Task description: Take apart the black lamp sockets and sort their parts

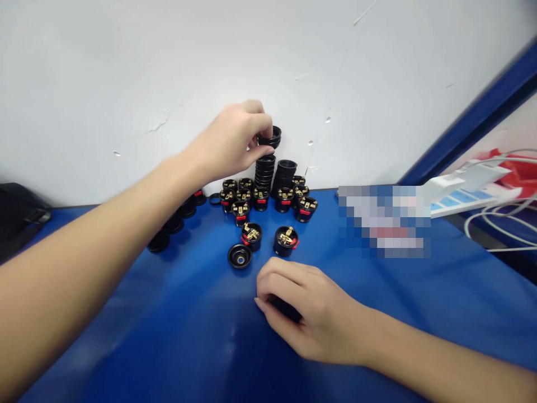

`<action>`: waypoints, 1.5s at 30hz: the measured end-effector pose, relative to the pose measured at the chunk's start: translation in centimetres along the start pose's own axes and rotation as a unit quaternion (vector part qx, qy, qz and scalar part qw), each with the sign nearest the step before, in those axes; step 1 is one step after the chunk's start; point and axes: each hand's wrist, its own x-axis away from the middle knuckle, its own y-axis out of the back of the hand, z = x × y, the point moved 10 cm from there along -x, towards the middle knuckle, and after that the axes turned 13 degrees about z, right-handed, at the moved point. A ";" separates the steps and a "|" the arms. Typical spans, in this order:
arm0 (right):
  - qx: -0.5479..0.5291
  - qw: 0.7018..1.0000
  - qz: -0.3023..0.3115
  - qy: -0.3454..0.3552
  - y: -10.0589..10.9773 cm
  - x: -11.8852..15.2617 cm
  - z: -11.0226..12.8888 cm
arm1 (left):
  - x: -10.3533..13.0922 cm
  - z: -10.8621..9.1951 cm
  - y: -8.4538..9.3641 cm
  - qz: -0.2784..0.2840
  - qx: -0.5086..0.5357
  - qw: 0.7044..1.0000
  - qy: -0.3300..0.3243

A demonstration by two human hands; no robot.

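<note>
My left hand pinches black round caps just above a tall stack of black rings. Beside that stack stands a second black stack. My right hand rests low on the blue table, its fingers curled inward; what they hold, if anything, is hidden. Just beyond it sit a black socket part with brass contacts and a red piece, a similar part and an upturned black cap.
Several more black parts with brass contacts stand before the stacks. Dark round pieces lie partly behind my left forearm. A white wall backs the blue table. White cables and a blurred patch are at the right.
</note>
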 end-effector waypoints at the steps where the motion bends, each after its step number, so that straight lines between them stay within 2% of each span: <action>1: 0.001 1.000 0.000 0.000 0.0 0.0 0.0 | -0.2 0.2 -0.4 0.004 -0.005 1.000 0.004; 6: 0.005 1.000 0.001 -0.003 0.0 0.1 0.0 | -0.9 0.5 -2.2 0.041 -0.030 0.999 0.007; 9: 0.005 1.000 0.005 -0.005 -0.1 0.2 0.0 | -1.1 0.5 -2.6 0.060 -0.042 0.997 0.007; 17: 0.003 1.000 0.004 -0.002 0.0 0.0 0.0 | -0.9 0.4 -2.7 0.059 -0.054 0.997 -0.003; 30: 0.003 1.000 0.003 -0.003 0.1 0.0 0.2 | -0.8 -0.3 -2.6 0.062 -0.108 0.992 0.015; 39: 0.001 1.000 0.001 -0.004 0.2 0.1 0.1 | -0.5 -0.6 -2.5 0.052 -0.095 0.994 0.011; 43: 0.013 1.000 -0.009 -0.005 0.1 0.2 0.1 | 0.2 -1.7 -1.8 0.025 -0.090 0.996 -0.011; 45: 0.033 0.999 -0.034 -0.021 0.5 0.3 -0.1 | 0.8 -2.6 -1.3 0.015 -0.079 0.996 -0.027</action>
